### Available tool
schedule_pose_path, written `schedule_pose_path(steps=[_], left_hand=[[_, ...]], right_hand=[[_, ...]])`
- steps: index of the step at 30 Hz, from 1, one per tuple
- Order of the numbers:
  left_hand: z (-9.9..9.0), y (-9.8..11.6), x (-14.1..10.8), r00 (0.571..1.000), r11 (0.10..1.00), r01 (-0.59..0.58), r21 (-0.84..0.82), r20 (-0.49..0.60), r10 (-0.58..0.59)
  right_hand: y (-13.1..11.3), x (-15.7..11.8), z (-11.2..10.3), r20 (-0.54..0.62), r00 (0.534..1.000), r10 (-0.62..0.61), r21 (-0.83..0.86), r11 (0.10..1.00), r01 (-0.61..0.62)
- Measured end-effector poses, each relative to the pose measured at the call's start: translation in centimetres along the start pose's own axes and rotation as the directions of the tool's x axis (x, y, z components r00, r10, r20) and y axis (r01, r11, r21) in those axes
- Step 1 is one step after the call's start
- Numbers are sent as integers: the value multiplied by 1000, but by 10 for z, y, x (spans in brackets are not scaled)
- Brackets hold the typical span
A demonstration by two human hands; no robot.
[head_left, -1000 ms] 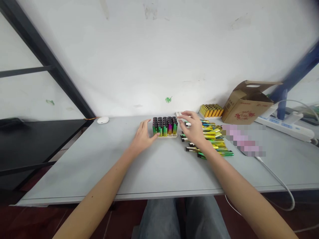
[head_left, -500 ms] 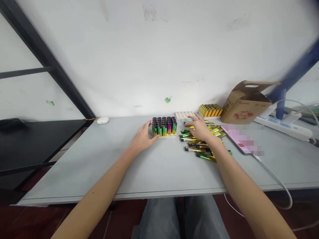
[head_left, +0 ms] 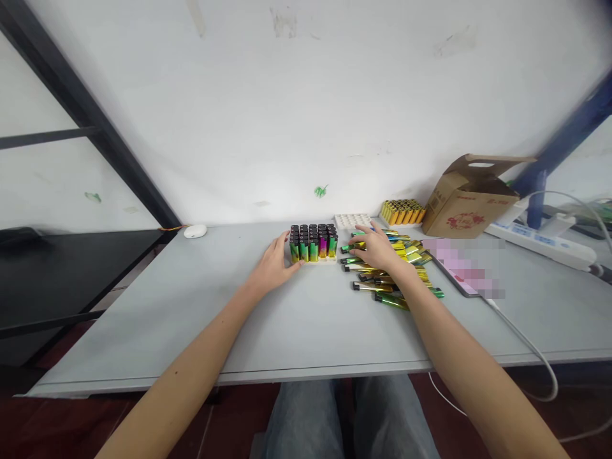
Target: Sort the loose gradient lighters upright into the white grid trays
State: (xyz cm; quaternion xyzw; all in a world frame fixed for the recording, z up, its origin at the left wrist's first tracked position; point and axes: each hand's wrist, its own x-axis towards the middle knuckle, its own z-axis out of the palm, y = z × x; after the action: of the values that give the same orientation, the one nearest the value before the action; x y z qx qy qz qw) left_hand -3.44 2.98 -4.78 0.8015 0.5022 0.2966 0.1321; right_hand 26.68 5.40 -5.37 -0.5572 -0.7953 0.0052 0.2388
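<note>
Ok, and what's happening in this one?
A person sits at a grey table. Their left hand steadies a rack of upright lighters, while their right hand is at a loose pile of lighters, fingers at a green one. Behind are a white rack with no lighters in it, a filled yellow set and an open cardboard box.

Grey tbl (head_left: 296, 331): white case (head_left: 196, 231) ctr-left; racked lighters (head_left: 313, 243) ctr; loose lighters (head_left: 392, 301), white tray (head_left: 352, 221), phone (head_left: 459, 271), carton (head_left: 466, 213) ctr-right.
</note>
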Motion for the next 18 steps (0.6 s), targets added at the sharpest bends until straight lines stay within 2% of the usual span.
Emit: schedule_pose_path(steps=[3,6,8,10,12,14,16,18], left_hand=[[-1,1,0,1000,1000,16,-7,4,-16],[-2,2,0,999,999,37,-27,-9,-38],[-2,3,0,998,998,56,-29,-22,-57],[-3,3,0,997,997,72,-22,-28,-73],[-3,2,0,997,997,74,-18,-26,-74],[-4,2,0,997,998,68,-17,-22,-68],[-4,1,-1,998,998,66,-17,-22,-67],[-4,1,-1,997,997,70,-18,-23,-70]], right_hand=[[-1,0,2,-59,998,-10,39,999,13],[-3,0,2,-106,994,37,109,994,-26],[-6,1,-2,-182,977,114,237,969,-69],[-7,4,-8,-298,928,225,431,899,-79],[-8,7,-17,-399,843,362,633,774,-33],[-9,10,-26,-397,752,526,806,591,13],[-10,11,-35,-266,696,667,936,350,22],[-14,12,-41,-84,695,714,993,117,0]])
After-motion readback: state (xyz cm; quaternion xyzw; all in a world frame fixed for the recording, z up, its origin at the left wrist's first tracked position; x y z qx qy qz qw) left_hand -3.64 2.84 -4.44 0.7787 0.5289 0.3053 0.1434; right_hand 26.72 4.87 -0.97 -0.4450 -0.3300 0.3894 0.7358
